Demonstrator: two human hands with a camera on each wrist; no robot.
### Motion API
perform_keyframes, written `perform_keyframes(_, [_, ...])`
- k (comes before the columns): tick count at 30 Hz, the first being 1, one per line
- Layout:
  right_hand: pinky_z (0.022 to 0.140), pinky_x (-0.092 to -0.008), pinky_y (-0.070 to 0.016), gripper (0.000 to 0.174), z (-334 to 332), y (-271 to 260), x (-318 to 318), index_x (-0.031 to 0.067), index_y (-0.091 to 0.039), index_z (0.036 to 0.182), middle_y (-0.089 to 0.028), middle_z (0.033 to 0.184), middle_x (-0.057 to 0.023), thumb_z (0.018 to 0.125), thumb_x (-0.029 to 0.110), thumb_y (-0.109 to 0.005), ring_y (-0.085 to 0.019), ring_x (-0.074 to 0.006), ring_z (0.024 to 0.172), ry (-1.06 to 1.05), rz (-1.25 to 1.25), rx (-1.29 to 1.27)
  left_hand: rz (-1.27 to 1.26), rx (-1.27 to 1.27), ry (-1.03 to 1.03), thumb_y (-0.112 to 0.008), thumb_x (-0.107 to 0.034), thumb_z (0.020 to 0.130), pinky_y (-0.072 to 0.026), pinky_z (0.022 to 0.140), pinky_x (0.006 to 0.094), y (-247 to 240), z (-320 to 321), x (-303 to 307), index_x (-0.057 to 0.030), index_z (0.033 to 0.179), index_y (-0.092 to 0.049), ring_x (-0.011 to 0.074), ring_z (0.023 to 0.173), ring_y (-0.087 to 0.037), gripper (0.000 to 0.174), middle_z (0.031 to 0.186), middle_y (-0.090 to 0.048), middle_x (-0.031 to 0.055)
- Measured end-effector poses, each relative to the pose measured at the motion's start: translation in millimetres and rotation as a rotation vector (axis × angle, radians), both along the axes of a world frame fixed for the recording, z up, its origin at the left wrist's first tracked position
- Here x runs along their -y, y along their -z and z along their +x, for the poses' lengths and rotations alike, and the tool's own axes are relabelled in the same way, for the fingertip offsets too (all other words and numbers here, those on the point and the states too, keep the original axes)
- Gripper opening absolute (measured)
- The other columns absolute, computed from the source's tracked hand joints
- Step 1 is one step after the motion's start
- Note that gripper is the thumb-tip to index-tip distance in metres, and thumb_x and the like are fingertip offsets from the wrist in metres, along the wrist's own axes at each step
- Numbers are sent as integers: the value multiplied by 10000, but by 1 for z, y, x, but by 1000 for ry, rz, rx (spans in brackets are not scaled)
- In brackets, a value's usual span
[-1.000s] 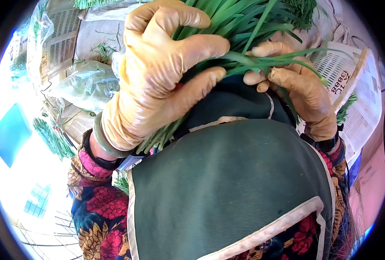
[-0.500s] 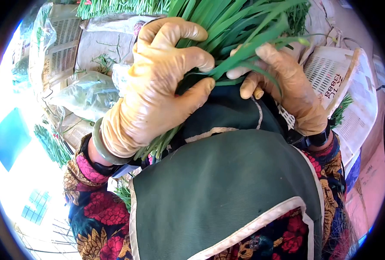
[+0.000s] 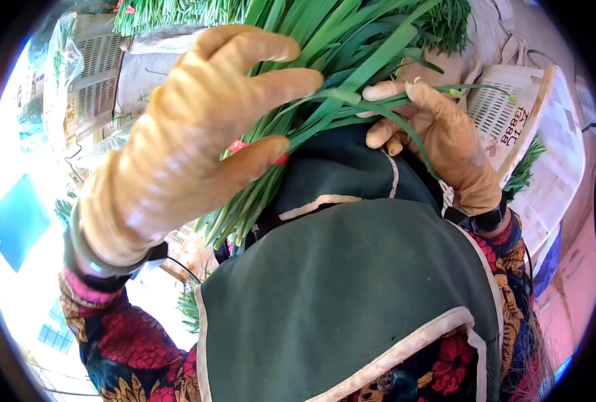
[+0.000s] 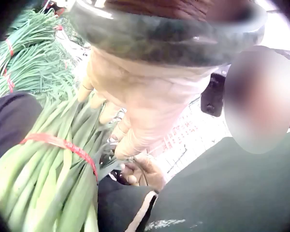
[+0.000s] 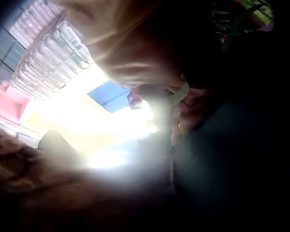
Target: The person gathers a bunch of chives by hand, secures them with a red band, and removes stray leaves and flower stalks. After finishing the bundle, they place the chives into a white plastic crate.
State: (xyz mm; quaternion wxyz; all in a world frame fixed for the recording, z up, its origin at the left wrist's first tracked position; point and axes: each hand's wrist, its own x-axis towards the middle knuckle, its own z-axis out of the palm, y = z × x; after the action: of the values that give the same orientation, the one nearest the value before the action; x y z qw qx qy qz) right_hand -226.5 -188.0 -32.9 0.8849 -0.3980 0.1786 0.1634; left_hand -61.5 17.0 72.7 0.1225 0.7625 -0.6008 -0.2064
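A bunch of long flat green leaves [image 3: 244, 201], looking like garlic chives, lies across the lap with its pale stalks toward the body. Red tape [image 4: 63, 142] binds it near the stalks. My gloved left hand [image 3: 184, 134], motion-blurred, hovers over the bunch with fingers spread and thumb apart. In the left wrist view its fingertips overlap the leaves just beyond the tape. On the other side, my gloved right hand [image 3: 449, 130] pinches a few loose leaves [image 3: 378, 107] that bend out sideways from the bunch. The right wrist view is mostly dark, with one leaf [image 5: 180, 94] by the fingers.
A dark green apron [image 3: 338, 288] covers the lap. To the right stands a white slotted crate [image 3: 492, 100] with printed lettering. More green bundles [image 3: 184, 13] lie at the back, and several red-tied bundles [image 4: 29, 58] show in the left wrist view.
My left hand has lifted off the bunch and moved left toward the body, exposing the red tape. My right hand has shifted slightly left, with leaves still between its fingers.
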Motion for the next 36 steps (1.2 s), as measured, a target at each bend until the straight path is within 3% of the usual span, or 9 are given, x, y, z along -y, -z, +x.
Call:
perform_keyframes(3, [755, -321, -480, 507, -2, 0, -2, -38, -581, 1184, -660, 951, -200, 995, 380, -366, -643, -237, 854, 35, 10, -45, 48, -41, -71, -762, -84, 669, -410, 1002, 424, -20, 3, -10, -151, 1201, -632, 317, 1203, -491, 552, 1258, -558, 106])
perform_keyframes(6, [741, -283, -474, 465, -2, -1, -5, -51, -593, 1150, -633, 1123, -144, 1006, 333, -376, -654, -234, 889, 68, 34, 79, -24, -4, -47, -731, -63, 706, -380, 1018, 439, -8, 2, -9, -152, 1202, -638, 320, 1207, -480, 512, 1277, -552, 109])
perform_keyframes(10, [808, -308, -482, 455, -7, -13, -4, -60, -591, 1140, -642, 1084, -170, 1002, 316, -376, -653, -244, 899, 68, -68, 178, -188, -62, 162, -732, -42, 682, -309, 1060, 475, 19, 7, 18, -65, 1186, -612, 346, 1221, -457, 519, 1237, -537, 184])
perform_keyframes(17, [765, -364, -533, 420, -8, 11, -3, -30, -602, 1105, -614, 1122, -280, 993, 307, -377, -666, -300, 834, 168, 170, 128, -306, -94, 349, -697, -13, 694, -268, 1079, 477, 52, 20, 34, -90, 996, -679, 338, 1197, -474, 313, 1230, -533, 144])
perform_keyframes(23, [718, -322, -510, 405, 2, 19, -5, 6, -568, 1175, -599, 1174, -260, 988, 328, -407, -654, -290, 928, 166, 400, 59, -173, -227, 267, -638, 96, 670, -299, 1053, 403, 56, 25, 40, -97, 989, -682, 302, 1225, -450, 375, 1359, -495, 122])
perform_keyframes(26, [724, -294, -497, 383, 0, 26, -11, 12, -560, 1182, -615, 1160, -221, 985, 315, -432, -652, -266, 959, 214, 489, 85, -303, -193, 238, -726, -8, 704, -296, 1055, 448, 67, 29, 38, -85, 923, -670, 306, 1158, -496, 239, 1187, -542, 119])
perform_keyframes(29, [741, -275, -489, 370, 0, 23, -12, 19, -554, 1206, -630, 1140, -187, 982, 296, -455, -648, -230, 980, 215, 477, 79, -306, -556, -10, -740, 17, 723, -357, 1016, 386, 79, 32, 35, -79, 891, -645, 250, 1130, -501, 217, 1158, -516, 93])
perform_keyframes(35, [721, -254, -479, 380, 8, -1, -15, 8, -579, 1193, -667, 1036, -149, 982, 305, -472, -655, -168, 892, 13, -96, 53, -540, -433, -128, -746, 28, 726, -427, 937, 325, 85, 22, 35, -75, 997, -634, 218, 1104, -518, 311, 1136, -543, 99])
perform_keyframes(36, [665, -225, -465, 373, 10, -7, -16, 3, -596, 1164, -691, 913, -120, 978, 308, -489, -643, -127, 792, -9, -207, 48, -572, -332, -121, -744, 20, 728, -430, 932, 327, 81, 21, 35, -73, 1016, -633, 224, 1087, -525, 322, 1124, -548, 99])
